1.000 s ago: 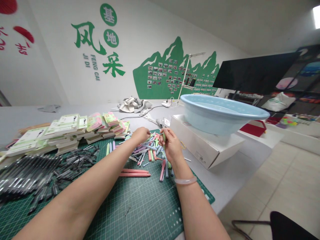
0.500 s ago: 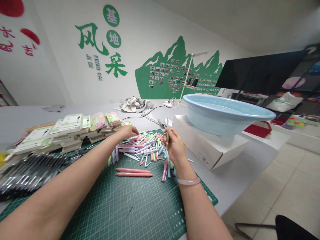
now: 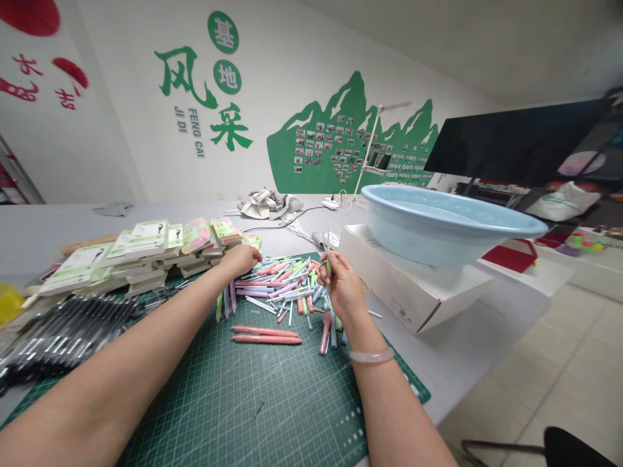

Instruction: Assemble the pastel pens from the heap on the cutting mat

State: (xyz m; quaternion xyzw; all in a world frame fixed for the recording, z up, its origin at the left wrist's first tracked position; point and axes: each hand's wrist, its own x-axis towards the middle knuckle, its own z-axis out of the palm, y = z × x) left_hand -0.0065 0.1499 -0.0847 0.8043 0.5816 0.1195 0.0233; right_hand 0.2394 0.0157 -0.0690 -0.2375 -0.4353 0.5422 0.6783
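My right hand (image 3: 344,285) is closed around a light green pen piece (image 3: 329,264), held upright with a thin pale tip sticking up above the fingers. At the far left edge of a heap of pastel pen parts (image 3: 277,285), my left hand (image 3: 242,261) points down with its fingers together; what they pinch, if anything, is hidden. Two coral pens (image 3: 267,336) lie side by side on the green cutting mat (image 3: 214,395). Below my right hand rest several thicker pink, blue and green barrels (image 3: 325,333). Near the front of the mat lies a small dark spring-like piece (image 3: 258,408).
Stacked boxes (image 3: 146,240) and a row of black pens (image 3: 73,331) fill the left side. To the right, a light blue basin (image 3: 448,220) sits on a white carton (image 3: 403,285). Behind are crumpled cloths (image 3: 265,203) and a lamp (image 3: 368,149).
My left hand has drawn slightly left and down over the heap's edge. In my right hand, a thin pale tip now shows above the green piece. The whole view has shifted a little.
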